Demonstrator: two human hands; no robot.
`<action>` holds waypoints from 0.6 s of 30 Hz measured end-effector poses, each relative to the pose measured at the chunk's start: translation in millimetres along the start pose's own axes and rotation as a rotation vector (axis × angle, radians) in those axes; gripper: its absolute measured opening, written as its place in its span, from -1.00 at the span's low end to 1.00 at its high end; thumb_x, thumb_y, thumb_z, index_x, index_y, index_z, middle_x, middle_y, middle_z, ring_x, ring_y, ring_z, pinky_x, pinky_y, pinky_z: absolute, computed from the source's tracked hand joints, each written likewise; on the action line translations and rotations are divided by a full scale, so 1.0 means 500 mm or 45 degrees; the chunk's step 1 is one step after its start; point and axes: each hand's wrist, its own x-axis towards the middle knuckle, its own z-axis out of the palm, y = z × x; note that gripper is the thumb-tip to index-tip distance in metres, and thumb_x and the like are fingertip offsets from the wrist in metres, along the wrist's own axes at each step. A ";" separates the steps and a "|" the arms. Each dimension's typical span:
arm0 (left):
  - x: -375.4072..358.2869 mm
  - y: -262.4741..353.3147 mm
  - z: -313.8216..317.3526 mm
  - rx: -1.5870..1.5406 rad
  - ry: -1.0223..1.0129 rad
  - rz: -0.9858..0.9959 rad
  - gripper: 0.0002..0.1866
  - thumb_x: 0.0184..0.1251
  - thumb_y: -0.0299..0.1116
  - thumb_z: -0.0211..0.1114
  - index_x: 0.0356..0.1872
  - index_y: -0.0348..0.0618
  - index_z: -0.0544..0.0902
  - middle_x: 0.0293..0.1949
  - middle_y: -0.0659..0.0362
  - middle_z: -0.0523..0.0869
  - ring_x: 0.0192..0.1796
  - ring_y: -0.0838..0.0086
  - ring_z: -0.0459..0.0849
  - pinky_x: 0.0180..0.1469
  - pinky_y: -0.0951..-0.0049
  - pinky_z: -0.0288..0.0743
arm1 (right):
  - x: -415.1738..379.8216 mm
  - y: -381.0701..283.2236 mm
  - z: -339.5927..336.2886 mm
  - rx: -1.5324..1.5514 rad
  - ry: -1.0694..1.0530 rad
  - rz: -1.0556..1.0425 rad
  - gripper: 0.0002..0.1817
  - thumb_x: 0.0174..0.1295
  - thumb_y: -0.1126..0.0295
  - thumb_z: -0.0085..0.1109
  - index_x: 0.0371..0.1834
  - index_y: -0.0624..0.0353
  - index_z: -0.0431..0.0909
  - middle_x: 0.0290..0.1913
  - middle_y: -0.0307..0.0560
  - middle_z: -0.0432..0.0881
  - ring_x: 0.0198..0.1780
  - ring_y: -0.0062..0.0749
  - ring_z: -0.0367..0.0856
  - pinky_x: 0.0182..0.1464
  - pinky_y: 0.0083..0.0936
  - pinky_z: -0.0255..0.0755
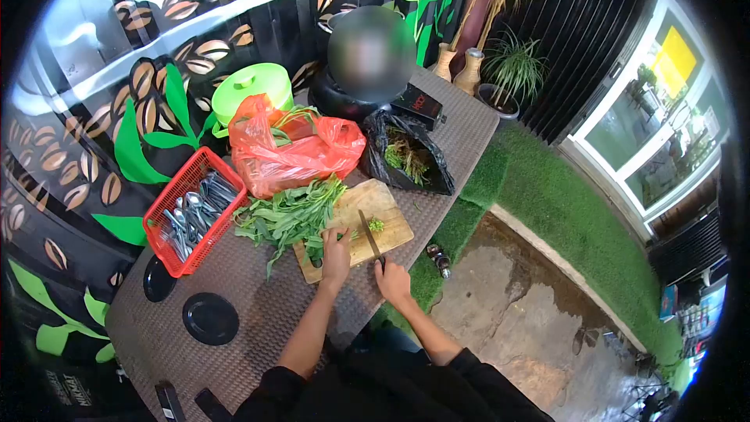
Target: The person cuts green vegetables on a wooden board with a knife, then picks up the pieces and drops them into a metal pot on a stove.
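Observation:
On a wooden cutting board (379, 202), my right hand (392, 280) is closed around the handle of a knife (369, 234), whose blade lies over the board. My left hand (336, 254) presses on leafy greens (291, 219) at the board's left side, its fingers bent over the stems. Most of the greens spread past the board onto the table. A small pile of chopped green pieces (376, 224) sits just right of the blade. Behind the board are a red plastic bag (289, 156) with greens inside and a black plastic bag (406, 158) holding stems and roots.
A red basket (191, 211) of spoons and forks stands left on the woven table (269, 328). Two black plates (211, 318) lie nearer. At the back are a lime-green lidded pot (251, 87) and a large blurred pot on a black stove (332, 95).

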 end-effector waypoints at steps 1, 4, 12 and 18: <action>0.003 0.000 0.001 -0.046 0.031 -0.037 -0.72 0.14 -0.57 0.22 -0.09 -0.28 0.66 -0.21 0.02 0.55 -0.08 0.21 0.46 -0.04 0.28 0.40 | 0.006 -0.001 -0.006 -0.034 0.002 -0.013 -0.59 0.32 0.10 -0.14 -0.14 0.29 0.42 -0.36 0.30 0.62 -0.29 0.18 0.62 -0.22 -0.01 0.50; 0.012 -0.002 -0.006 -0.381 0.095 -0.124 -0.77 0.09 -0.58 0.24 -0.19 -0.28 0.69 -0.30 0.04 0.63 -0.14 0.23 0.52 -0.07 0.30 0.43 | 0.028 0.013 -0.011 -0.086 -0.028 -0.132 -0.60 0.33 0.11 -0.15 -0.13 0.30 0.38 -0.39 0.30 0.62 -0.34 0.19 0.62 -0.28 -0.01 0.51; 0.016 0.000 0.006 -0.370 0.123 -0.081 -0.77 -0.01 -0.61 0.29 -0.25 -0.29 0.70 -0.31 0.05 0.66 -0.16 0.23 0.55 -0.07 0.33 0.45 | 0.010 0.005 0.006 -0.136 -0.011 -0.219 -0.59 0.34 0.13 -0.17 -0.11 0.35 0.32 -0.47 0.30 0.60 -0.38 0.20 0.61 -0.32 -0.01 0.50; 0.018 0.004 0.002 -0.360 0.075 -0.016 -0.75 0.00 -0.66 0.21 -0.23 -0.36 0.68 -0.33 -0.01 0.64 -0.13 0.20 0.54 -0.10 0.32 0.47 | 0.011 0.004 -0.011 -0.184 -0.023 -0.245 -0.63 0.34 0.15 -0.16 -0.15 0.33 0.31 -0.48 0.29 0.60 -0.40 0.18 0.61 -0.35 -0.03 0.50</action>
